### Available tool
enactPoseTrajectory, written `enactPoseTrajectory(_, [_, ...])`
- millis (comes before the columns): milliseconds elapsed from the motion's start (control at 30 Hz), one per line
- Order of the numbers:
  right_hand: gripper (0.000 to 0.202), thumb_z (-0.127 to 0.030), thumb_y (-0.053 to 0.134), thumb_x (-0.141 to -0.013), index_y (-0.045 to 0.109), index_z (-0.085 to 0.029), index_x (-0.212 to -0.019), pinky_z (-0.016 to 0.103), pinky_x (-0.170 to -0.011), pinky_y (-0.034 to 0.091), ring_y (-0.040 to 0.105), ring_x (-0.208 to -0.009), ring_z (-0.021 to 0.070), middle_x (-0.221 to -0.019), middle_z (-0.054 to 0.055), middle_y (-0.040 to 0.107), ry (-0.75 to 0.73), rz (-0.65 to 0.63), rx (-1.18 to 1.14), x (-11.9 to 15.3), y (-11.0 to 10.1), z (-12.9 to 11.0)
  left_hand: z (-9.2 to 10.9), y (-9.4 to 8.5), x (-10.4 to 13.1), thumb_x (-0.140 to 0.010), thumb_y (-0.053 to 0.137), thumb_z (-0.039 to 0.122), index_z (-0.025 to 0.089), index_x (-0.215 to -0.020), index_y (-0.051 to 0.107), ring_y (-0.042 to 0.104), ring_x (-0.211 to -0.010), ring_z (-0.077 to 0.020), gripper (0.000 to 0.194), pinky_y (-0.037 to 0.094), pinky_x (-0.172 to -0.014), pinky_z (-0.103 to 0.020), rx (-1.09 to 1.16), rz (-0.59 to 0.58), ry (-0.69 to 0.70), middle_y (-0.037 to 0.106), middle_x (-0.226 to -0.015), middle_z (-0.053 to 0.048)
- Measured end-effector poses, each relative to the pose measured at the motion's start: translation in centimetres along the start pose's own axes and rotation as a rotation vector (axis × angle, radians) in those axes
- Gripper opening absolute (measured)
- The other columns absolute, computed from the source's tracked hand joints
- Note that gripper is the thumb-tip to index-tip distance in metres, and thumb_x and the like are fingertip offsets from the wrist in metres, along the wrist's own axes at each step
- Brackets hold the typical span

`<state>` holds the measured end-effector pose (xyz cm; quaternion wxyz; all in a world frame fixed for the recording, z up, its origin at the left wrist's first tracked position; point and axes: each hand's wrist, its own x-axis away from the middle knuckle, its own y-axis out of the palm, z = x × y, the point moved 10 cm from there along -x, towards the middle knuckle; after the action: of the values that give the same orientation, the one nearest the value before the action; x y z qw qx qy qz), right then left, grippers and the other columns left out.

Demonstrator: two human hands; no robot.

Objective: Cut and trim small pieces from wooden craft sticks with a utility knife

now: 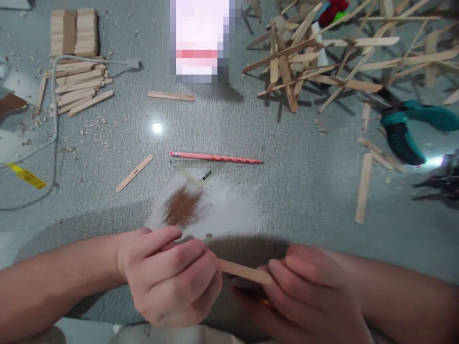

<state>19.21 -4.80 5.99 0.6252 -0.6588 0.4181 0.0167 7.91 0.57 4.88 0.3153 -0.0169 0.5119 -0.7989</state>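
A flat wooden stick (245, 271) spans the gap between my two hands near the table's front edge. My left hand (175, 277) is closed around the stick's left end, its fingers curled. The fingers of my right hand (304, 286) are closed at the stick's right end; something dark with a bit of orange shows beneath them, too hidden to make out. Beyond my hands lies a patch of white powder (229, 205) with a brown area (182, 205). A pink pencil (217, 157) rests just behind it.
Bundled sticks (73, 33) and loose ones (81, 86) lie back left, beside a grey cable (55, 100). Single sticks (134, 173) (171, 96) lie mid-table. A stick structure (287, 62), teal-handled pliers (403, 134), another stick (363, 188) and a dark tool (442, 179) occupy the right.
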Motion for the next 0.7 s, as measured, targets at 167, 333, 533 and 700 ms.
enactPoseTrajectory(167, [0.022,-0.007,0.074,-0.083,0.069,-0.024,-0.071,0.033,-0.063,0.054,0.063,-0.072,0.0155,-0.065,-0.004,0.065,0.042,0.163,-0.047,-0.4,-1.1,0.6,0.6,-2.3,-0.8,-0.093,0.055,0.009,0.015,-0.085,0.07,0.067,-0.08,-0.0175,0.018,0.06,-0.06,-0.03,-0.023,0.235,0.15,0.073,-0.088,-0.007])
enactPoseTrajectory(333, [0.016,-0.008,0.079,-0.08,0.071,-0.023,-0.079,0.032,-0.059,0.052,0.055,-0.061,0.0125,-0.067,-0.005,0.064,0.032,0.021,-0.084,-1.1,0.5,1.9,-3.6,1.3,-2.2,-0.101,0.049,0.011,0.012,-0.102,0.064,0.065,-0.083,-0.0135,0.015,0.056,-0.075,-0.025,0.265,-0.087,-0.147,0.071,-0.097,-0.006])
enactPoseTrajectory(533, [0.002,-0.015,0.072,-0.086,0.074,-0.014,-0.088,0.032,-0.053,0.046,0.058,-0.064,0.0154,-0.07,0.002,0.067,-0.18,-0.048,-0.112,-1.7,2.0,2.0,-4.5,2.6,-2.4,-0.102,0.055,0.021,0.017,-0.095,0.071,0.061,-0.084,-0.0167,0.018,0.046,-0.076,-0.033,0.086,-0.151,-0.112,0.071,-0.093,-0.004])
enactPoseTrajectory(700, [0.008,-0.016,0.067,-0.09,0.073,-0.014,-0.086,0.032,-0.047,0.041,0.054,-0.055,0.0141,-0.061,0.0,0.061,-0.324,-0.118,-0.123,-2.1,2.7,1.2,-4.9,2.8,-3.0,-0.099,0.056,0.019,0.017,-0.082,0.071,0.057,-0.078,-0.0165,0.024,0.042,-0.07,-0.033,0.178,-0.133,-0.049,0.07,-0.09,-0.004])
